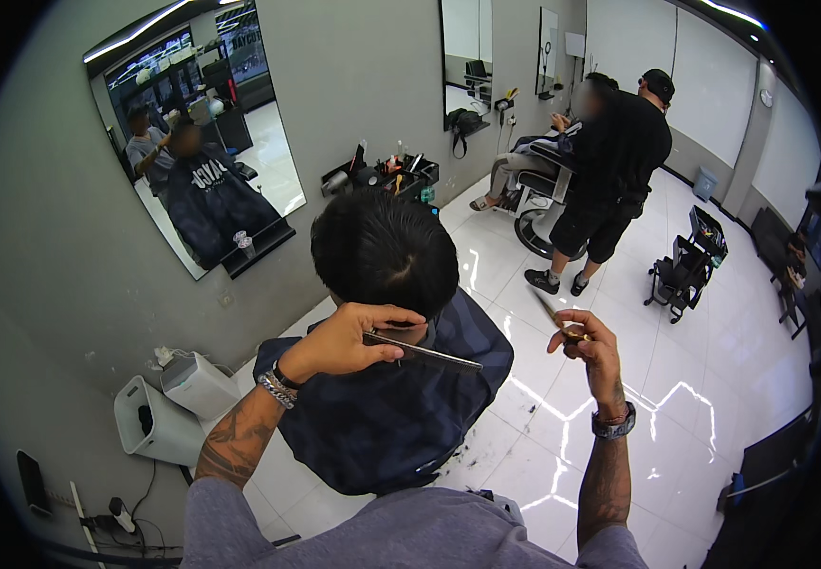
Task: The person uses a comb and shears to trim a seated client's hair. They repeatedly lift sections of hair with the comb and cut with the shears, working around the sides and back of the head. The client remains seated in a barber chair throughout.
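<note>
Just behind a seated person's dark-haired head (385,249), my left hand (353,340) grips a comb (428,352) between thumb and fingers. The comb slants down to the right, close to the back of the person's neck. A dark patterned barber's cape (382,427) drapes over the person's shoulders and the chair. Out to the right, over the floor and apart from the head, my right hand (588,345) has its fingers in the handles of hair-cutting scissors (551,311), whose blades point up and to the left. Whether the blades are parted is unclear.
A wall mirror (197,142) with a small shelf (261,247) hangs at left. Beyond the head is a tool tray (410,171). A person in black (616,149) stands by another barber chair (552,185). A trolley (688,263) is at right; a white bin (161,419) is at lower left.
</note>
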Tool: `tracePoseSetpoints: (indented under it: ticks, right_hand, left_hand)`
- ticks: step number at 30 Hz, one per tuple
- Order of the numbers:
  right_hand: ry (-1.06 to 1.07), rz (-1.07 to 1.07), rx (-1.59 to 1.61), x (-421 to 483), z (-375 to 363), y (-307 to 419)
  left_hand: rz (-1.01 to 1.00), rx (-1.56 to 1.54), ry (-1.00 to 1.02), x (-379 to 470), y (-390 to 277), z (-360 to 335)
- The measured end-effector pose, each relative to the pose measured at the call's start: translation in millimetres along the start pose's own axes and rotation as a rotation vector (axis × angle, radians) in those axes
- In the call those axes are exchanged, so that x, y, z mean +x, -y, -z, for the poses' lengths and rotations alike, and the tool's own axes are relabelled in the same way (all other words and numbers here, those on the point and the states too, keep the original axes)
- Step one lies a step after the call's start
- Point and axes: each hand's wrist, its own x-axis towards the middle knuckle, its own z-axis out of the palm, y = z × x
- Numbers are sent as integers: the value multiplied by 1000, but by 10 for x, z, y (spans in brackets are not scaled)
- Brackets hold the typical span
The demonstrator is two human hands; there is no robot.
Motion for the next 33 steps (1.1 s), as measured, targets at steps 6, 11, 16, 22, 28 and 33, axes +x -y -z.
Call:
tracePoseSetpoints:
  ticks: [6,11,16,22,28,33]
  right_hand:
    - [119,-39,-30,-35,-390,-168]
    - [186,100,-118,120,-651,-257]
    - [187,93,-165,273,-712,-243]
    - [168,77,-143,411,-742,-314]
    - [157,108,-175,450,-856,-266]
    - [128,87,-310,430,-902,-161]
  left_hand:
    - [83,-54,13,4,-6,22]
    - [54,-92,38,0,-48,41]
    - [106,-113,69,-4,-98,74]
    - [119,-138,58,-6,-110,68]
    - [85,-126,60,11,-54,75]
    - [39,-14,72,19,6,93]
